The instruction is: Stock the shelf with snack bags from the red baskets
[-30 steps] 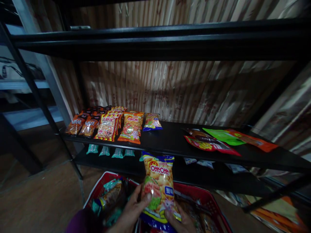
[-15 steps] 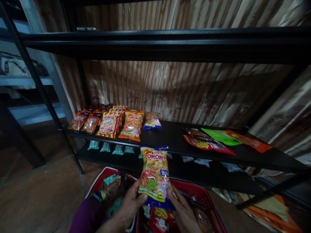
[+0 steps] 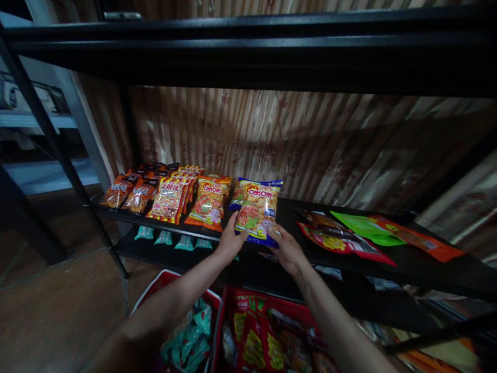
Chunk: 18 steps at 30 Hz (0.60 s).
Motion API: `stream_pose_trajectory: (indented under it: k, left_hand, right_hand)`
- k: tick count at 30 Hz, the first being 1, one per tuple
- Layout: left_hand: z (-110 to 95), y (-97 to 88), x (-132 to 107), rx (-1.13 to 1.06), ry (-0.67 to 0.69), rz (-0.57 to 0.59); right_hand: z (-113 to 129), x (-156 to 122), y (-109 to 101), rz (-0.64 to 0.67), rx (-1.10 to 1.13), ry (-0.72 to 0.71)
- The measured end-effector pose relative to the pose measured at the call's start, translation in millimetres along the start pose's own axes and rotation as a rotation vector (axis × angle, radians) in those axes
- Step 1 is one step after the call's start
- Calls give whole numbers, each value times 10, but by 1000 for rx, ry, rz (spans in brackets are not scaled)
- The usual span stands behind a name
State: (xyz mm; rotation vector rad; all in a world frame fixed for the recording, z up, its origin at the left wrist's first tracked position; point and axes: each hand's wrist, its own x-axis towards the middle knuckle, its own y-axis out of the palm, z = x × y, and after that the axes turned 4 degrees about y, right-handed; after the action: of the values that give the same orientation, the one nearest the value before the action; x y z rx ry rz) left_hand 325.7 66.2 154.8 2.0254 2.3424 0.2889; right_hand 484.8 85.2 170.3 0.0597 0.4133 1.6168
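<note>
Between my two hands is a blue-edged snack bag (image 3: pixel 258 207), tilted with its printed front toward me. My left hand (image 3: pixel 232 239) grips its lower left corner, and my right hand (image 3: pixel 286 248) pinches the lower right. It is held over the front part of the black shelf (image 3: pixel 289 235). Mostly hidden behind it, a similar blue-edged bag (image 3: pixel 235 196) sits on the shelf. Just left stands a row of orange snack bags (image 3: pixel 208 203). Farther left are yellow-and-red bags (image 3: pixel 167 201) and dark brown-orange bags (image 3: pixel 140 197).
Red-and-yellow (image 3: pixel 341 241), green (image 3: pixel 365 228) and orange (image 3: pixel 419 239) packets lie flat at the shelf's right. Small teal packets (image 3: pixel 184 242) line the lower shelf. Two red baskets below hold teal packets (image 3: pixel 190 336) and red packages (image 3: pixel 254 336). The upper shelf (image 3: pixel 248 33) overhangs.
Both hands have carried the blue-edged bag up and forward from above the baskets to the shelf, in front of the similar bag. The camera view has shifted slightly.
</note>
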Motion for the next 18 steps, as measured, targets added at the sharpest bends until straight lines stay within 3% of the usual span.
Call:
stream_pose_trajectory:
  k: [7,12,18]
  left_hand:
    - [75,13,608,239,40,-115]
    - [133,13,787,447,72,-105]
    - [240,32,865,540,113,-122]
  right_hand:
    - [63,717,164,-10,-74,-31]
    - [-33,1000,162,-51,-125,-40]
    - [-102,1125,127,-62,-213,-61]
